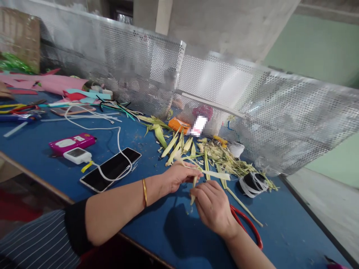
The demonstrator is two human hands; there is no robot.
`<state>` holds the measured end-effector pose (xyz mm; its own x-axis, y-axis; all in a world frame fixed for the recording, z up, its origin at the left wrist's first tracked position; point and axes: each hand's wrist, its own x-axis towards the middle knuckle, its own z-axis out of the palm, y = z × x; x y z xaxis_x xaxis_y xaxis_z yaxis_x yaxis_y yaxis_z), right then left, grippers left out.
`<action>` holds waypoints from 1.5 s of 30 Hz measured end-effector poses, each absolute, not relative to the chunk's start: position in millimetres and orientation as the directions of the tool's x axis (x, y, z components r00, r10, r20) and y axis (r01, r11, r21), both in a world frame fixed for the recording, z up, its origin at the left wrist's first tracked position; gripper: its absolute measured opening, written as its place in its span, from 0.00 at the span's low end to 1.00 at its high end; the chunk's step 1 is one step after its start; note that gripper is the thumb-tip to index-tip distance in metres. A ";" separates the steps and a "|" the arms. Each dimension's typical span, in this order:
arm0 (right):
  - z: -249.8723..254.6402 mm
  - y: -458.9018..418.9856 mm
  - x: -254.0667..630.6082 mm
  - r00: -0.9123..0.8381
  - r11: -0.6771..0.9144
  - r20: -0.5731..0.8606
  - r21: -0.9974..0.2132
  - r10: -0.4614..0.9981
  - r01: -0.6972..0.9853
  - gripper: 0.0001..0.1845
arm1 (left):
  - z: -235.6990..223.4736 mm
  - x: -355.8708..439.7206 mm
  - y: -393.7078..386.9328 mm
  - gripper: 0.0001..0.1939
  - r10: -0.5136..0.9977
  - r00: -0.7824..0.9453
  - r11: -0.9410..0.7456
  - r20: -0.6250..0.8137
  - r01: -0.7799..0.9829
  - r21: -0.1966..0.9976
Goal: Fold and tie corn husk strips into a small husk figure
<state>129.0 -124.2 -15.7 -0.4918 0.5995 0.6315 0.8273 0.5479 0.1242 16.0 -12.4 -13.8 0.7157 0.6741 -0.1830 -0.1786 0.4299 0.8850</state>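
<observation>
Pale corn husk strips (217,174) cross between my two hands above the blue table. My left hand (181,175), with a gold bangle on its wrist, pinches the strips where they meet. Closed around the lower end of a strip that hangs down is my right hand (211,203). Its fingertips partly cover that end. Just beyond my hands lie loose corn husks (174,147) and a heap of shredded husk (232,158). Red handles (252,224), perhaps of scissors, show beside my right wrist.
A perforated metal screen (218,82) runs along the back. On the left lie a phone (112,170), a white cable (119,140) and a magenta device (73,144). A spool of white cord (253,184) stands at right. The table edge (36,178) is near my left arm.
</observation>
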 end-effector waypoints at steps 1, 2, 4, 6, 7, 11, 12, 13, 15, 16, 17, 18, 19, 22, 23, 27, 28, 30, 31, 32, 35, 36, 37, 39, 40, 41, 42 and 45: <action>-15.0 -125.3 127.3 -0.518 0.566 0.619 0.141 0.590 0.812 0.09 | -14.2 16.0 -12.9 0.09 0.683 0.708 0.421 -0.179 -0.181 0.889; -14.1 -126.2 126.6 -0.538 0.579 0.607 0.152 0.585 0.801 0.10 | -14.2 15.8 -13.3 0.09 0.690 0.702 0.412 -0.178 -0.178 0.894; -12.2 -126.6 129.1 -0.540 0.571 0.605 0.166 0.585 0.804 0.11 | -12.9 15.2 -13.1 0.07 0.703 0.690 0.389 -0.175 -0.166 0.906; -10.5 -125.1 136.7 -0.433 0.457 0.672 0.155 0.601 0.876 0.14 | -9.7 14.2 -11.9 0.06 0.710 0.679 0.376 -0.185 -0.143 0.915; -9.9 -123.7 141.8 -0.325 0.354 0.718 0.117 0.615 0.928 0.16 | -7.7 13.5 -11.0 0.06 0.710 0.677 0.375 -0.195 -0.129 0.918; -10.5 -115.8 160.1 0.132 0.078 0.638 -0.290 0.759 0.954 0.13 | -2.1 11.1 -7.3 0.07 0.670 0.709 0.378 -0.219 -0.072 0.923; -11.2 -114.1 162.1 0.181 0.076 0.536 -0.422 0.824 0.903 0.14 | -2.0 10.9 -6.6 0.07 0.657 0.720 0.385 -0.224 -0.065 0.920; -12.0 -112.8 162.6 0.211 0.069 0.433 -0.546 0.877 0.835 0.16 | -2.4 10.8 -6.0 0.08 0.642 0.731 0.398 -0.231 -0.060 0.915; -13.9 -111.3 160.0 0.259 0.027 0.285 -0.720 0.923 0.694 0.20 | -4.3 11.1 -5.7 0.11 0.612 0.753 0.424 -0.242 -0.054 0.904; -15.0 -111.0 157.6 0.283 0.011 0.251 -0.766 0.925 0.643 0.21 | -5.7 11.4 -6.1 0.12 0.603 0.762 0.419 -0.236 -0.050 0.907; -16.0 -110.8 154.9 0.303 0.006 0.240 -0.793 0.922 0.610 0.21 | -7.2 11.8 -6.8 0.13 0.604 0.765 0.395 -0.222 -0.046 0.918; -17.1 -110.7 152.3 0.313 0.006 0.235 -0.809 0.920 0.588 0.21 | -8.7 12.2 -7.8 0.14 0.616 0.762 0.352 -0.199 -0.040 0.935; -18.1 -110.7 150.3 0.315 0.009 0.232 -0.818 0.920 0.575 0.21 | -10.2 12.7 -8.8 0.14 0.635 0.754 0.297 -0.171 -0.033 0.954; -19.1 -111.1 148.4 0.303 0.004 0.208 -0.830 0.930 0.558 0.21 | -14.0 14.5 -10.3 0.14 0.685 0.720 0.180 -0.108 -0.023 0.983; -18.2 -111.8 149.1 0.289 0.007 0.198 -0.834 0.936 0.551 0.21 | -14.9 15.2 -9.9 0.14 0.697 0.709 0.175 -0.105 -0.027 0.984; -7.5 -117.7 155.6 0.172 0.039 0.159 -0.833 0.972 0.553 0.22 | -15.9 16.3 -5.2 0.14 0.729 0.672 0.202 -0.130 -0.029 0.979; -3.8 -119.7 157.6 0.161 0.044 0.169 -0.808 0.972 0.587 0.22 | -15.6 15.8 -4.2 0.14 0.726 0.674 0.199 -0.136 -0.016 0.980; 2.8 -122.9 162.2 0.205 0.052 0.262 -0.725 0.943 0.687 0.20 | -14.4 13.9 -3.4 0.15 0.695 0.706 0.167 -0.137 0.027 0.986; 5.1 -123.8 164.5 0.245 0.053 0.336 -0.679 0.910 0.733 0.18 | -13.6 12.6 -4.0 0.15 0.667 0.733 0.137 -0.132 0.053 0.989; 6.2 -123.8 166.6 0.283 0.050 0.405 -0.642 0.870 0.765 0.16 | -12.7 11.3 -5.1 0.16 0.633 0.765 0.102 -0.124 0.077 0.992; 2.7 -119.7 168.7 0.319 0.056 0.433 -0.661 0.843 0.749 0.15 | -9.2 8.3 -11.1 0.14 0.490 0.862 0.006 -0.131 0.147 0.989; -0.2 -117.4 167.3 0.315 0.056 0.373 -0.717 0.873 0.695 0.16 | -7.8 7.7 -13.3 0.13 0.445 0.883 -0.008 -0.151 0.173 0.985; -3.3 -115.1 164.8 0.307 0.048 0.293 -0.789 0.905 0.613 0.16 | -6.4 7.4 -15.4 0.12 0.414 0.894 -0.014 -0.172 0.195 0.981; -8.6 -111.3 157.6 0.309 0.010 0.136 -0.925 0.941 0.379 0.15 | -4.0 7.4 -18.9 0.10 0.380 0.901 -0.026 -0.210 0.237 0.971; -10.2 -110.1 153.7 0.318 -0.003 0.084 -0.964 0.944 0.265 0.15 | -3.1 7.8 -20.2 0.11 0.377 0.900 -0.029 -0.218 0.246 0.969; -11.1 -109.4 150.2 0.336 -0.010 0.046 -0.987 0.941 0.163 0.15 | -2.6 8.2 -21.3 0.13 0.380 0.899 -0.024 -0.219 0.246 0.969; -11.2 -109.2 147.4 0.357 -0.011 0.019 -0.997 0.934 0.082 0.16 | -2.5 8.8 -22.2 0.15 0.386 0.897 -0.014 -0.216 0.240 0.971; -9.7 -110.5 143.6 0.395 -0.008 -0.025 -0.999 0.918 -0.047 0.18 | -4.5 10.8 -24.8 0.21 0.433 0.881 0.009 -0.190 0.207 0.978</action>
<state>143.6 -110.5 -9.7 0.3953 0.9182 -0.0255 -0.0465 -0.0077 -0.9989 10.8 -24.8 -4.5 0.8812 0.4329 -0.1900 0.2066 0.0090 0.9784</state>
